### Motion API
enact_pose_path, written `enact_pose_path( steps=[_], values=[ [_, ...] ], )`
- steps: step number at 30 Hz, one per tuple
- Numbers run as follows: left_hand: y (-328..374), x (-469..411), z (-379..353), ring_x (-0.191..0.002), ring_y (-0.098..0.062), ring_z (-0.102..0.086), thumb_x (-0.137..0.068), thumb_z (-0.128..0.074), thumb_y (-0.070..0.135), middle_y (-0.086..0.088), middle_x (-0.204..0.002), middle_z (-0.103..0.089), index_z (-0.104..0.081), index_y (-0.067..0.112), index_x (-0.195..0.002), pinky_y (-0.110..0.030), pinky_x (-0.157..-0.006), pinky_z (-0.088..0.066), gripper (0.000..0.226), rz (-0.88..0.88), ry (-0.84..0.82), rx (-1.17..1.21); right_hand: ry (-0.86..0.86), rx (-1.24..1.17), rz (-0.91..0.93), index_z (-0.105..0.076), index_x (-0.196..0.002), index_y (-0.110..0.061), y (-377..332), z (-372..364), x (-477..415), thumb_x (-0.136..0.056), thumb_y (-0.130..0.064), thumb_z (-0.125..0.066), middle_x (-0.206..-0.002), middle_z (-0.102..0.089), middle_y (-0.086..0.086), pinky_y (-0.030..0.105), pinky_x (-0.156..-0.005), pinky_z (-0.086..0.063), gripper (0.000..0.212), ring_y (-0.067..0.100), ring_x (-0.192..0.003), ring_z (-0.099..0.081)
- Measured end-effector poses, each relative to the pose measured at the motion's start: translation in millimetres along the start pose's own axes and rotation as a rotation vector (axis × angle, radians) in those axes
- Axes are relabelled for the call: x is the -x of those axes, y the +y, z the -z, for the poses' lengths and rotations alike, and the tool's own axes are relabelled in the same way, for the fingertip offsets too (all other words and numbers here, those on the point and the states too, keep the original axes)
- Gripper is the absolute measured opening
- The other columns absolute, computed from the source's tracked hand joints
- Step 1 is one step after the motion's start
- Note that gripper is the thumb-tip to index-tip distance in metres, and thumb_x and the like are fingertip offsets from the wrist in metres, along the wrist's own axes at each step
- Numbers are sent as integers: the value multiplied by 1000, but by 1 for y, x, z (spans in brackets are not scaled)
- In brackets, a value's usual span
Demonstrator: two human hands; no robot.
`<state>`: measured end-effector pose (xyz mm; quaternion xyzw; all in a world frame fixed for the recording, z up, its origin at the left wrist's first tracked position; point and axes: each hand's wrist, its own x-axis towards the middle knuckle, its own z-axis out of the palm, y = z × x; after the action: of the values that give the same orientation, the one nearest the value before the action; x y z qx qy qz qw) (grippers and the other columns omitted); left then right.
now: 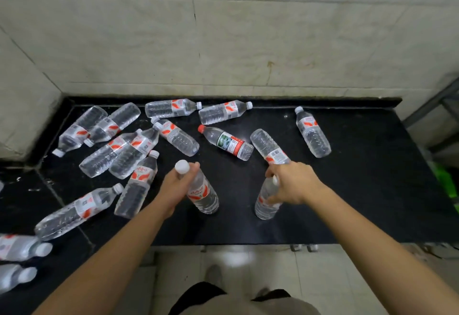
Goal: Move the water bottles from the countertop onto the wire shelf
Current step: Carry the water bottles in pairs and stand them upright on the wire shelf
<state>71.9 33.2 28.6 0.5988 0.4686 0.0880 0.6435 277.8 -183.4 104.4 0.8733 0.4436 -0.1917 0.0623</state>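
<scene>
Clear plastic water bottles lie scattered on the black counter (pixel 360 190), most of them on their sides and crowded toward the left. Two blurred bottles (pixel 22 247) sit at the far left edge, partly out of view. A loose heap (pixel 119 146) of overlapping bottles fills the left half, each with a white cap and a white label marked with a red leaf shape; the print on them is too small to read.

The left hand (pixel 176 188) is clenched around the neck of an upright bottle (pixel 202 195), thumb beside its white cap. Behind it lies one odd bottle (pixel 227 142) with a red cap and a red, white and green label.

The right hand (pixel 293 183) grasps the top of a second upright bottle (pixel 267 203) and also touches the neck end of a bottle lying on its side (pixel 269 146) just behind it.

Farther right one bottle (pixel 313 132) lies alone, with bare counter around it and open surface to the right edge. A grey metal frame (pixel 432 102) shows at the right border; whether it is the wire shelf cannot be told. The front edge of the counter is free, with pale floor tiles (pixel 248 260) below.
</scene>
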Motion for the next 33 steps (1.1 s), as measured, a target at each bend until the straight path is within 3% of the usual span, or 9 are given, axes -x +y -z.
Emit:
enact_pose_path(
  steps=[5, 9, 12, 17, 23, 27, 30, 33],
  values=[
    [-7, 10, -11, -110, -18, -68, -85, -71, 54, -4, -113, -72, -67, 25, -108, -43, -101, -53, 37, -111, -6, -32, 76, -527, -116, -52, -110, -41, 5, -40, 17, -57, -57, -87, -104, -61, -18, 31, -79, -47, 66, 17, -105, -62],
    [-14, 20, -20, -109, -12, -65, -91, -71, 36, 3, -112, -69, -61, 25, -115, -35, -97, -51, 29, -139, -12, -82, 173, -586, -150, -47, -116, -43, -12, -87, 39, -52, -75, -81, -113, -54, -15, 37, -88, -51, 79, 14, -110, -55],
    [-19, 27, -30, -98, -8, -64, -91, -72, 29, 3, -105, -68, -60, 18, -117, -22, -86, -51, 31, -223, -27, -146, 342, -662, -156, -53, -124, -41, -19, -113, 43, -62, -61, -86, -119, -44, -13, 35, -89, -52, 73, 15, -107, -59],
    [-32, 28, -41, -98, -7, -65, -74, -73, 56, 5, -103, -67, -61, 28, -109, -34, -89, -52, 46, -294, 3, -231, 390, -991, -145, -43, -142, -35, -10, -119, 28, -71, -34, -88, -135, -50, -10, 26, -102, -44, 84, 8, -122, -53],
    [-35, 23, -34, -102, -8, -65, -68, -65, 72, 7, -106, -68, -58, 36, -109, -40, -94, -52, 55, -280, 44, -241, 387, -1008, -356, -49, -136, -33, -30, -125, 17, -57, -57, -92, -130, -42, -9, 28, -99, -45, 93, 8, -116, -52],
    [-32, 24, -41, -98, -7, -64, -72, -58, 75, 6, -103, -66, -56, 39, -102, -38, -88, -52, 47, -352, 34, -264, 376, -1214, -377, -51, -129, -35, -32, -130, 15, -59, -42, -97, -117, -61, -15, 21, -90, -50, 84, 6, -107, -63],
    [-19, 17, -50, -94, -14, -64, -74, -53, 76, 1, -98, -64, -56, 32, -98, -41, -84, -53, 51, -368, 11, -241, 389, -1503, -388, -55, -123, -27, -15, -112, 25, -70, -27, -92, -111, -73, -6, 28, -89, -57, 64, 16, -105, -71],
    [1, 7, -65, -93, -18, -67, -75, -58, 76, 0, -95, -68, -61, 23, -96, -43, -85, -54, 57, -312, 1, -111, 411, -1773, -385, -62, -125, -25, 5, -91, 44, -78, -38, -79, -112, -76, -4, 37, -96, -56, 52, 17, -108, -72]
  ],
)
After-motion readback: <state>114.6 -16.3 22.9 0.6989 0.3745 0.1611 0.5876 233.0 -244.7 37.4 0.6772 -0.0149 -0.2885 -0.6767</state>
